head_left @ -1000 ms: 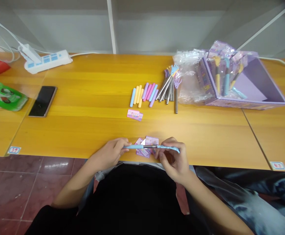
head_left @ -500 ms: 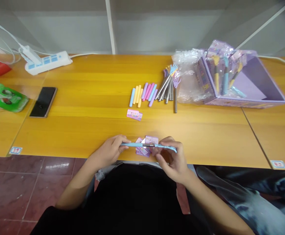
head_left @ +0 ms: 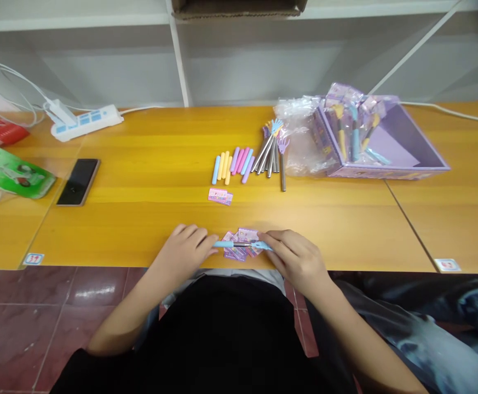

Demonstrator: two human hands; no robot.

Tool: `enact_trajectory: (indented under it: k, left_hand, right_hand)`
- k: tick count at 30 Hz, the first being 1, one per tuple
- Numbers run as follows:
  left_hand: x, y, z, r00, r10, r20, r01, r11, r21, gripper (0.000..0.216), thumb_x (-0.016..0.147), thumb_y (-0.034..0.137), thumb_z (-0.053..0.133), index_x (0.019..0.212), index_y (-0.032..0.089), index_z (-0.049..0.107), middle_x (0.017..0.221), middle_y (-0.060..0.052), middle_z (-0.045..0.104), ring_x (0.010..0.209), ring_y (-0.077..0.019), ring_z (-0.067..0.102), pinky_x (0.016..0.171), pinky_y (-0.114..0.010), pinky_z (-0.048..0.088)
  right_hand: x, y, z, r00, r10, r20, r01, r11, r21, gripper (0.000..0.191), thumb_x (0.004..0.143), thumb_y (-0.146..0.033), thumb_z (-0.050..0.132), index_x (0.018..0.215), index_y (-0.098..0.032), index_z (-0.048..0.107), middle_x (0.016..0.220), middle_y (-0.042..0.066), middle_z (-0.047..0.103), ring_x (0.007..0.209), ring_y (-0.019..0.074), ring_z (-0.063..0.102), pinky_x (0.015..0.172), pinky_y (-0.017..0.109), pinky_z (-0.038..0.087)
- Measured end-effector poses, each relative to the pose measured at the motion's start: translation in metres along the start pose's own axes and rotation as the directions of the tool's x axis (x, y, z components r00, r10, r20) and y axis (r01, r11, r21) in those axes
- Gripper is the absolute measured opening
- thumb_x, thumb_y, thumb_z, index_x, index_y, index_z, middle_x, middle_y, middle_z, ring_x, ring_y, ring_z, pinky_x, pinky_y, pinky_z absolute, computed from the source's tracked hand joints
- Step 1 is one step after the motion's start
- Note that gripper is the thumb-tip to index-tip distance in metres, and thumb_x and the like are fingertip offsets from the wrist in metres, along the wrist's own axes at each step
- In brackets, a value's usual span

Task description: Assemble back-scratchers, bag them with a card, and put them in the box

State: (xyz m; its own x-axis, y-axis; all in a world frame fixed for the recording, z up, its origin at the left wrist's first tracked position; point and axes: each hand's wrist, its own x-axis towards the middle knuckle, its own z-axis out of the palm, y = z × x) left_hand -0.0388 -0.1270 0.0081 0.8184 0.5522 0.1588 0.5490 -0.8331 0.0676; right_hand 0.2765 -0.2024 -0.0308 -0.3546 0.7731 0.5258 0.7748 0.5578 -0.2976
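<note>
A light-blue back scratcher point(head_left: 242, 244) with a short metal shaft lies level between my two hands. My left hand point(head_left: 189, 249) is closed around its blue handle, the fingers covering the handle's end. My right hand point(head_left: 298, 258) grips the hand-shaped blue head, hiding part of it. Under the scratcher several small purple cards point(head_left: 247, 235) are spread on the table. Farther back lie coloured handle tubes point(head_left: 223, 166) in blue, yellow, pink and purple. Beside them is a pile of metal rods point(head_left: 268, 156) with hand-shaped heads, one purple-headed rod point(head_left: 283, 169) lying apart on the right.
A purple box point(head_left: 417, 137) holds bagged scratchers, with clear plastic bags point(head_left: 300, 142) against its left side. Two pink cards point(head_left: 220, 196) lie mid-table. A phone point(head_left: 78, 182), a power strip point(head_left: 87, 123) and a green carton point(head_left: 12, 169) are on the left.
My right hand has turned palm-down over the blue head, covering more of it. My left fingers have wrapped farther over the handle. The view has tilted up and shifted right.
</note>
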Motion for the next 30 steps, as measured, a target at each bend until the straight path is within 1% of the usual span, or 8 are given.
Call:
enact_trajectory:
  k: [3,7,14,20,22,25,28,30]
  left_hand:
    - [0.006,0.013,0.000,1.000,0.020,0.014,-0.020,0.999,0.047,0.025,0.115,0.026,0.051,0.133,0.017,0.066,0.101,-0.009,0.072,0.094,-0.0262,0.067,0.082,-0.039,0.047]
    - [0.012,0.021,0.004,0.999,0.039,0.021,-0.039,0.999,0.017,0.040,0.111,0.011,0.045,0.150,0.015,0.055,0.113,-0.011,0.073,0.097,-0.0264,0.070,0.081,-0.038,0.053]
    - [0.014,0.017,0.008,0.994,0.093,0.049,-0.095,0.995,0.034,0.046,0.109,0.007,0.037,0.151,0.016,0.054,0.110,-0.009,0.076,0.093,-0.0242,0.072,0.077,-0.034,0.057]
    - [0.008,0.010,0.005,0.990,0.030,0.141,-0.026,0.999,-0.029,0.056,0.106,0.004,0.038,0.155,0.022,0.055,0.105,-0.007,0.075,0.089,-0.0226,0.073,0.074,-0.030,0.055]
    - [0.002,-0.001,0.002,0.984,0.002,0.181,0.007,0.999,-0.048,0.060,0.104,0.002,0.039,0.157,0.024,0.055,0.102,-0.006,0.074,0.086,-0.0219,0.072,0.073,-0.029,0.054]
    - [-0.015,-0.034,-0.007,0.976,-0.029,0.214,0.060,0.988,-0.144,0.060,0.107,0.006,0.039,0.159,0.029,0.056,0.113,-0.006,0.077,0.095,-0.0223,0.076,0.080,-0.031,0.057]
    - [-0.042,-0.076,-0.018,0.969,-0.109,0.222,0.153,0.970,-0.189,0.046,0.112,0.021,0.045,0.155,0.029,0.063,0.119,-0.007,0.079,0.101,-0.0235,0.078,0.087,-0.034,0.061]
    - [-0.063,-0.099,-0.026,0.960,-0.175,0.217,0.220,0.953,-0.208,0.042,0.114,0.031,0.046,0.150,0.028,0.068,0.120,-0.008,0.080,0.101,-0.0243,0.079,0.090,-0.037,0.063]
  right_hand:
    - [0.005,-0.006,0.001,1.000,-0.025,0.012,0.026,0.997,-0.073,0.051,0.105,-0.012,0.063,0.154,-0.027,0.062,0.113,0.011,0.079,0.096,0.0268,0.073,0.081,0.044,0.059]
    - [0.008,-0.011,0.003,0.996,-0.066,0.065,0.075,0.987,-0.139,0.047,0.108,-0.010,0.057,0.153,-0.025,0.061,0.115,0.012,0.078,0.097,0.0262,0.070,0.082,0.044,0.055]
    - [0.018,-0.011,0.000,0.994,-0.095,0.057,0.104,0.979,-0.175,0.032,0.109,-0.011,0.057,0.137,-0.021,0.068,0.108,0.010,0.077,0.095,0.0249,0.065,0.083,0.042,0.050]
    - [0.014,0.001,-0.003,0.991,-0.113,0.071,0.125,0.972,-0.200,0.027,0.109,-0.012,0.056,0.129,-0.023,0.071,0.105,0.009,0.077,0.095,0.0242,0.064,0.086,0.042,0.049]
    - [0.008,0.012,-0.009,0.993,-0.106,0.055,0.116,0.965,-0.237,0.029,0.109,-0.012,0.055,0.130,-0.023,0.071,0.108,0.009,0.078,0.097,0.0246,0.066,0.087,0.042,0.050]
    - [-0.009,0.045,-0.032,0.997,-0.074,0.011,0.073,0.953,-0.294,0.028,0.109,-0.013,0.055,0.129,-0.024,0.072,0.110,0.008,0.080,0.098,0.0244,0.068,0.087,0.041,0.050]
    - [-0.037,0.094,-0.068,0.996,0.061,-0.070,-0.082,0.925,-0.370,0.016,0.108,-0.022,0.063,0.116,-0.025,0.077,0.105,0.007,0.083,0.093,0.0252,0.070,0.088,0.042,0.052]
    - [-0.060,0.127,-0.093,0.980,0.186,-0.076,-0.201,0.915,-0.351,0.015,0.107,-0.032,0.066,0.103,-0.026,0.079,0.100,0.007,0.085,0.094,0.0262,0.072,0.100,0.044,0.054]
